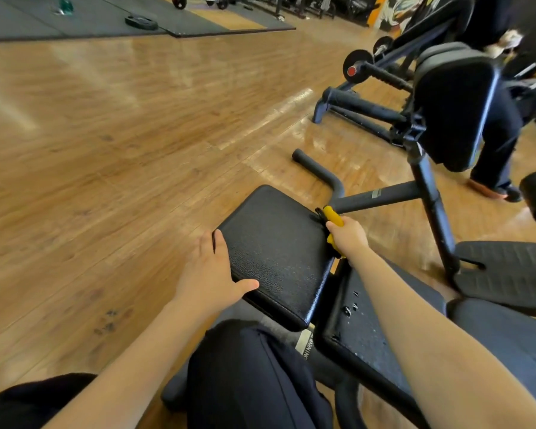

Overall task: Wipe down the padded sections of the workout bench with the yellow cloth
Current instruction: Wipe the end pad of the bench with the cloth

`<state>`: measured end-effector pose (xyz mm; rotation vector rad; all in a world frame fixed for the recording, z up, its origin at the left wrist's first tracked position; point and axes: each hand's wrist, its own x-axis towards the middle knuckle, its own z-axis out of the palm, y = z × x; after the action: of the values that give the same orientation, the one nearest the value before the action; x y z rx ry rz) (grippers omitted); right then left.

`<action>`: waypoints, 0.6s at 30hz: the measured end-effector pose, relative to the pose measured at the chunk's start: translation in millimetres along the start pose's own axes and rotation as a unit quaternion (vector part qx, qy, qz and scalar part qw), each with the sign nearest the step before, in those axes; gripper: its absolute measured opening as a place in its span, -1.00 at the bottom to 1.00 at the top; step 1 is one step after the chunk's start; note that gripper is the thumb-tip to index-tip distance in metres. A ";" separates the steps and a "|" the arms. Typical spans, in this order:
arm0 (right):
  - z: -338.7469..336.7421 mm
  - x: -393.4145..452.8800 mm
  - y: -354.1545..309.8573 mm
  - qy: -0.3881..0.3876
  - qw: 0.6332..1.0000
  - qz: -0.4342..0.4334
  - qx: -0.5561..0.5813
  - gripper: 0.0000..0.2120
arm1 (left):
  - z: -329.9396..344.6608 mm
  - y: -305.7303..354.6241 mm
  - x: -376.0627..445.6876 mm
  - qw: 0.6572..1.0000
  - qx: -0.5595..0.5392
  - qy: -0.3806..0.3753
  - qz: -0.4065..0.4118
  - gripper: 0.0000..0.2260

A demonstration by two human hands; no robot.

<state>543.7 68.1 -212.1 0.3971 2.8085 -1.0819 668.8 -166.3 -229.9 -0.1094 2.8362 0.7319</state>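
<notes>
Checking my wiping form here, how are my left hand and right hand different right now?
The left hand lies open, fingers straight, on the near-left edge of the seat pad; the right hand is curled round the yellow cloth at the pad's far-right edge. The left holds nothing; the right presses the cloth against the pad. Both touch the same pad.

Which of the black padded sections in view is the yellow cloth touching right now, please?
The seat pad under both hands: the right hand holds the yellow cloth against its right edge. The upright pad beyond and the pad nearer the person go untouched.
</notes>
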 end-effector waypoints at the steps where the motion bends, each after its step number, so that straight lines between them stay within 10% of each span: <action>1: 2.4 -4.5 1.6 0.013 1.000 0.010 0.010 -0.89 | -0.2 0.2 0.4 1.000 0.001 0.001 -0.002 0.00; 18: 21.7 -97.9 13.0 0.028 0.999 0.040 0.012 -0.75 | -2.3 9.2 4.0 0.999 0.015 -0.013 -0.035 0.00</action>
<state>641.5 42.8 -217.8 0.5460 2.8026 -1.1041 663.3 -159.5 -224.4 -0.1909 2.8025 0.6705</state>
